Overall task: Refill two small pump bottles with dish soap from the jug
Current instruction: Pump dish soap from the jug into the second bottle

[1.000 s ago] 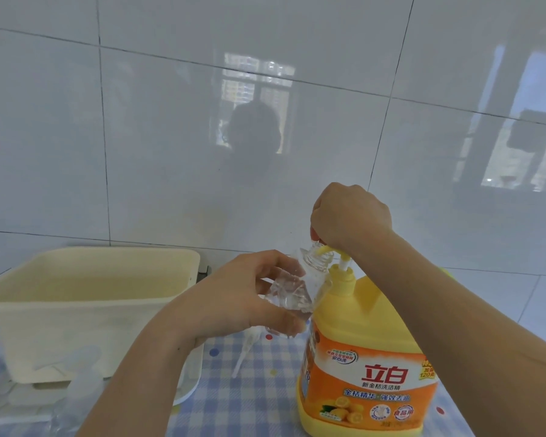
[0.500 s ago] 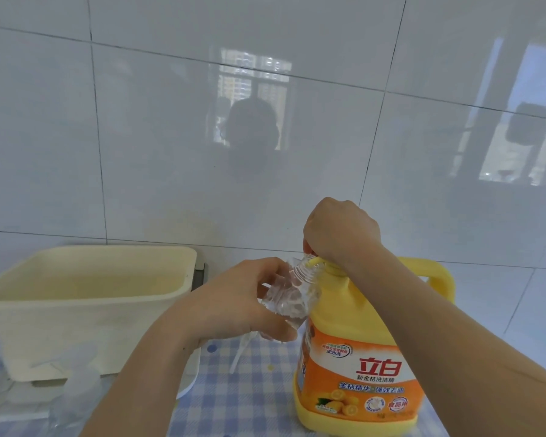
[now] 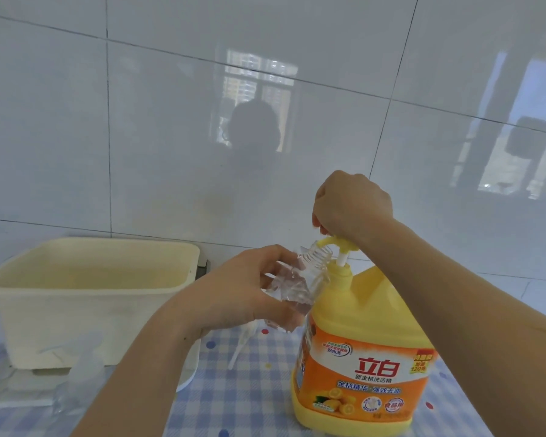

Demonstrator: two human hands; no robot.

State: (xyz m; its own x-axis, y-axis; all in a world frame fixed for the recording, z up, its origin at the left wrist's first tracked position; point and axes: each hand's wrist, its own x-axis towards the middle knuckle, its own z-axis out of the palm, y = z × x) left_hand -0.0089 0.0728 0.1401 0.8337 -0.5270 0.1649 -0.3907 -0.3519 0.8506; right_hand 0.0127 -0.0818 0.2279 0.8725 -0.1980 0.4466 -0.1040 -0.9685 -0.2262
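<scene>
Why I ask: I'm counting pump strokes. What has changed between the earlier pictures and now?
The pump was pressed down under the right hand half a second ago and has since risen again, so its white stem shows. Unchanged: the left hand still grips the small clear bottle, tilted with its mouth at the spout, and the jug still stands on the checked cloth.

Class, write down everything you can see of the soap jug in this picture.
The jug is yellow plastic with an orange label bearing red characters and citrus pictures. It stands upright on the checked cloth. Its yellow pump sits up on a white stem, spout pointing left at the threaded neck of the clear bottle. The right hand grips the pump head; the left hand holds the bottle tilted by the jug's shoulder.
</scene>
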